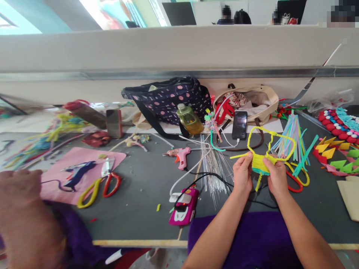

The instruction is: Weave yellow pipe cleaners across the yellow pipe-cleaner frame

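Between my two hands is a yellow pipe-cleaner figure point(259, 163), with a wound body, large loops above it and a teal edge along its underside. The fingers of my left hand point(242, 173) pinch the body's left side, near a strand sticking out leftward. On the other side, my right hand point(276, 175) grips the body with the thumb across its front. A short yellow stem hangs below. Just past my right hand lie red-and-yellow-handled scissors point(304, 178), and a bundle of pastel pipe cleaners point(293, 136) is behind them.
A pink glue gun point(182, 157), thin wires point(214, 172) and a magenta power strip point(183, 207) with cables lie to the left. Bags, a bottle point(190, 119) and a phone point(239, 125) line the back. Another person's arm point(25, 220) is at far left, near other scissors point(108, 168).
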`<state>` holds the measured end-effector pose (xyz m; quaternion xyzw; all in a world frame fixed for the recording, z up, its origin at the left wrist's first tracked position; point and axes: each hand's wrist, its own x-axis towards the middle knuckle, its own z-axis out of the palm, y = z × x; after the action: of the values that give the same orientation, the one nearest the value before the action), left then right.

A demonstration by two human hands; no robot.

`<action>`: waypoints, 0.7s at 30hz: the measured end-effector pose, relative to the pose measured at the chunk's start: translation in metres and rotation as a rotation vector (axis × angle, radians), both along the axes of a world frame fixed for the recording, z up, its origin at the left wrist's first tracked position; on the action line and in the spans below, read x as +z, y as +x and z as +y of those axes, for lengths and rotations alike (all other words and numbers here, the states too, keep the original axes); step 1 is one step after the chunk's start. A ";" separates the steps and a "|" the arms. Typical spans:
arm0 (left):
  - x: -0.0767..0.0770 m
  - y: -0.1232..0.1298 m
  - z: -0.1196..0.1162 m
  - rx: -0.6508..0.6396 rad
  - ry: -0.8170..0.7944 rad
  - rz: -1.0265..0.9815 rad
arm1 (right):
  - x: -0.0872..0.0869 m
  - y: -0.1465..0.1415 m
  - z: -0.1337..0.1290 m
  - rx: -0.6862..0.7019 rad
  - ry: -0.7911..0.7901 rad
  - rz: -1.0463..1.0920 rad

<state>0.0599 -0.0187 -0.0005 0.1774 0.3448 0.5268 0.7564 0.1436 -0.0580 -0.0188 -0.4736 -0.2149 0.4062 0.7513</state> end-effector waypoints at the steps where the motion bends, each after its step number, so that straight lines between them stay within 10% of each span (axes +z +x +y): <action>1: -0.001 0.000 0.000 0.009 -0.008 -0.003 | 0.000 0.000 0.000 -0.007 0.001 -0.001; 21: 0.000 -0.002 0.000 -0.001 -0.013 -0.007 | 0.002 -0.004 -0.003 -0.008 -0.004 0.010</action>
<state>0.0576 -0.0184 -0.0002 0.1708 0.3456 0.5247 0.7590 0.1400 -0.0605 -0.0169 -0.4740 -0.2085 0.4060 0.7530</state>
